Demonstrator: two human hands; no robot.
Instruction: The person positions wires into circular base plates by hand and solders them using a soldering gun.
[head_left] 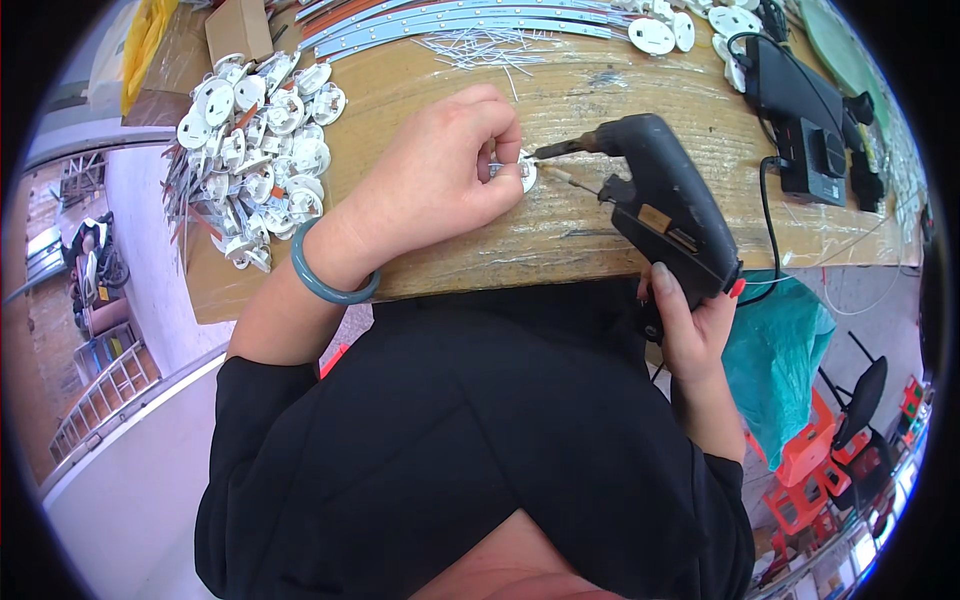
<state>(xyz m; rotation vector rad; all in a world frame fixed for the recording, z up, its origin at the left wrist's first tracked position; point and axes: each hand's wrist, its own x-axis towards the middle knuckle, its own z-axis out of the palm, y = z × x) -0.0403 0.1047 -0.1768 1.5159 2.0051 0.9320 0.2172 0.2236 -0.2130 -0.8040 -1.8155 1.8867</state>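
Worn wooden tabletop (575,238) stretches across the view, with a heap of white round parts (250,150) at its left, pale LED strips (460,25) along the far edge, a scatter of thin white wires (485,48) just in front of them, and a black boxy device (820,155) with cables at the right. Near the middle of the bench, a small white disc (529,176) sits right at the fingertips of the left hand (450,160), its right side showing beyond them. The left thumb and forefinger curl toward each other, the thumb overlapping the disc's near left edge; what exactly they pinch is hidden. The disc is round, so no long axis can be read from it. The right hand (695,325) is wrapped about the lower end of a black soldering gun (680,210), thumb laid against its near side, the other fingers mostly out of sight behind. The gun's body slants from upper left to lower right, while its narrow barrel points left and slightly toward the person, the tip at the disc's upper right edge. Below the barrel, a thin feed tube (584,185) angles up and left toward the same spot.
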